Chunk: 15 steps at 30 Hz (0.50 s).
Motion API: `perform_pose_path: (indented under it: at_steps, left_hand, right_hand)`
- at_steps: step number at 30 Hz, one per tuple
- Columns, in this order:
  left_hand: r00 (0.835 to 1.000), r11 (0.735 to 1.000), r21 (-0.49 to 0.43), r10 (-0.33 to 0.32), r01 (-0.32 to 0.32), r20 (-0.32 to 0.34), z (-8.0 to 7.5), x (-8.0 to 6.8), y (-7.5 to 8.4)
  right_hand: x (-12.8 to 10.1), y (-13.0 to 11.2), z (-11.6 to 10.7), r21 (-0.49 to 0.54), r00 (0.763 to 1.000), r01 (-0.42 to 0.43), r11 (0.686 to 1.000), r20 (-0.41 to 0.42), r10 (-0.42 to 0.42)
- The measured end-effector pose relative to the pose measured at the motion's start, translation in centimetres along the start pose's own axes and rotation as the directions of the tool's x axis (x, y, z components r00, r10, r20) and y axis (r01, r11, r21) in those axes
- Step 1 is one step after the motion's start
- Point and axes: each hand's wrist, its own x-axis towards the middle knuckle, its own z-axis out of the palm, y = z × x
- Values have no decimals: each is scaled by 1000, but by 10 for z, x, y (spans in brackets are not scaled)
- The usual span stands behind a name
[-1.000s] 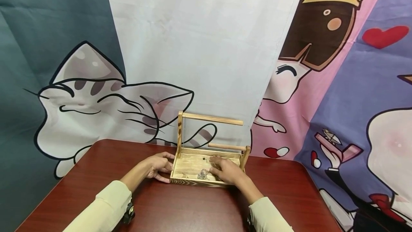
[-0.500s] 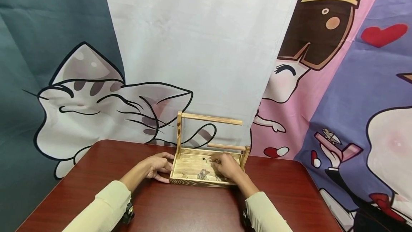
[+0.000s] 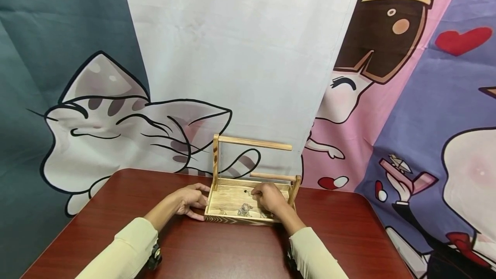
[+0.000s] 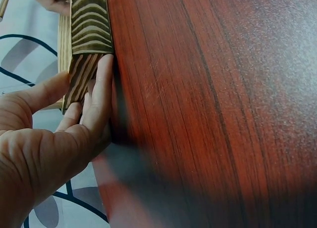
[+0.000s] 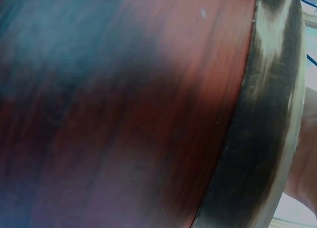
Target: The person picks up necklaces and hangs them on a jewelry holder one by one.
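A wooden jewelry stand (image 3: 228, 201) with a shallow tray and two bars rests on the table. My left hand (image 3: 192, 201) grips its left end; in the left wrist view the thumb lies at the upper edge and the fingers (image 4: 102, 82) along the lower side. Inside the tray my right hand (image 3: 270, 197) has its fingers bent together, pinching a thin necklace (image 3: 249, 193) with a small dark pendant. A tangled clump of silver chains (image 3: 244, 210) lies near the tray's front, left of the right hand. The right wrist view shows mostly table and tray front.
A small thin chain (image 3: 222, 211) lies at the tray's front left corner. The upper bar (image 3: 255, 142) and lower bar (image 3: 273, 176) rise behind the right hand. The reddish-brown table (image 3: 232, 253) meets a printed cloth backdrop (image 3: 240, 55) behind.
The right hand's fingers, spread over the tray a second ago, have drawn together at the necklace by the pendant. The left hand and stand stay in place.
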Motion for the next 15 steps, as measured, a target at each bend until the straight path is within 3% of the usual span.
perform_pose_path:
  at_steps: [5,7,11,15]
  left_hand:
    - [1000,1000,-2,-2,2,3,0,-1,1]
    - [1000,1000,-3,-3,3,3,0,-1,1]
    - [1000,1000,-5,-5,5,1,1,-1,1]
    - [1000,1000,0,-5,5,1,0,-1,1]
  right_hand:
    - [1,-2,0,-62,997,71,996,10,-70]
    - [3,10,15,-60,998,53,997,15,-53]
    - [1,9,21,-142,999,36,989,-17,-39]
    - [1,8,24,-111,998,-36,993,-46,31]
